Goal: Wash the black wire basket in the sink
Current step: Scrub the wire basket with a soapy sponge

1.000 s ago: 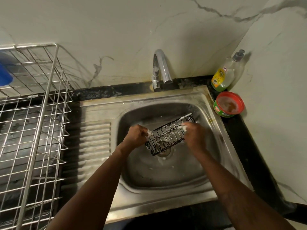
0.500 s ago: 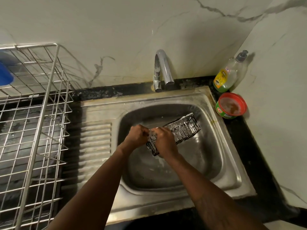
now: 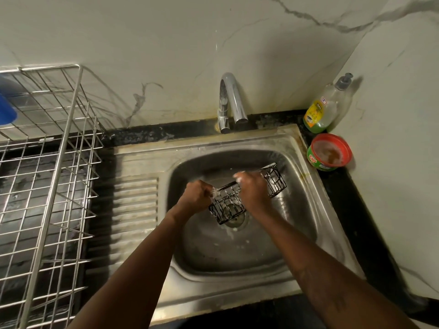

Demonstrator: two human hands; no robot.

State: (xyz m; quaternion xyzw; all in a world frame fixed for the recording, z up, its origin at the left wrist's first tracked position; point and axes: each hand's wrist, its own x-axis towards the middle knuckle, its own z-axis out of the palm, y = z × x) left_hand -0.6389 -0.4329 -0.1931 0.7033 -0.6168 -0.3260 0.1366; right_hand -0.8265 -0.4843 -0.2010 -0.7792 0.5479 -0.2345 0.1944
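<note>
The left hand (image 3: 196, 197) is clamping one end of the soapy basket (image 3: 275, 182), holding it just above the sink (image 3: 306, 193) drain, while the right hand (image 3: 253, 192) is curling its grip over the middle. With suds probably slicking the wires, the basket could be slipping free and dropping.
</note>
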